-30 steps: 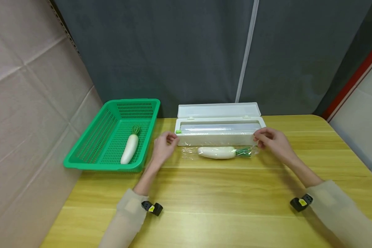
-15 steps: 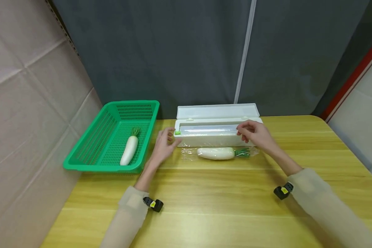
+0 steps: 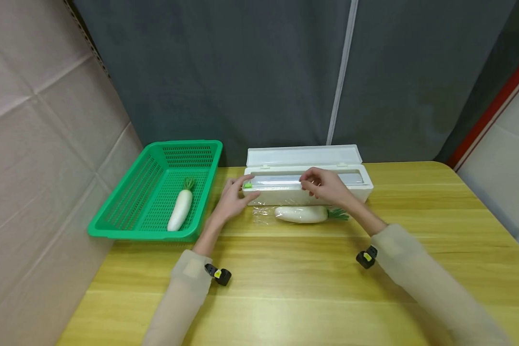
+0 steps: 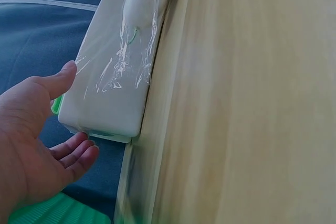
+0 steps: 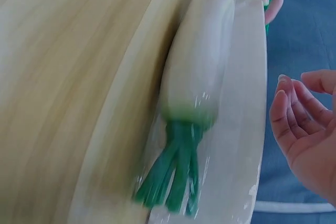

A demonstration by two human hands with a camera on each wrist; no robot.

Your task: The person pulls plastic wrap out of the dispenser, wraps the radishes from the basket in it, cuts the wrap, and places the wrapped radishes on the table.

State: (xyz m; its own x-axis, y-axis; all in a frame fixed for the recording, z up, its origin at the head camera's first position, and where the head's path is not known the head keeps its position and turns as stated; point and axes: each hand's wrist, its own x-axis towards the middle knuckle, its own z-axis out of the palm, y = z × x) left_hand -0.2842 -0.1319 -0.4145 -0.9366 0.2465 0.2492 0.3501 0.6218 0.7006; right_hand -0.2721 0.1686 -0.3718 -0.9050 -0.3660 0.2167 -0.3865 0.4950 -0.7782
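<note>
A white cling film dispenser [image 3: 307, 197] with a raised lid lies on the table, a film roll [image 3: 277, 180] inside. In front of it is a white radish [image 3: 300, 214] with green leaf stubs, covered by clear film [image 4: 118, 72]. My left hand [image 3: 231, 199] is at the dispenser's left end, thumb and fingers spread, close to the green slider [image 3: 248, 185]; whether it touches is hard to tell. Over the film roll hovers my right hand [image 3: 324, 186], its fingers loosely bent. The right wrist view shows a gap between thumb and fingers, with nothing held.
At the left stands a green plastic basket [image 3: 155, 234] holding another white radish [image 3: 180, 210]. A dark curtain [image 3: 242, 72] hangs behind the wooden table [image 3: 285, 288]. A pale wall covering [image 3: 39, 158] rises on the left side.
My right hand has moved left from the dispenser's right end to above its middle. The left hand's thumb and fingers have spread apart and shifted slightly right. Radishes and dispenser stay put.
</note>
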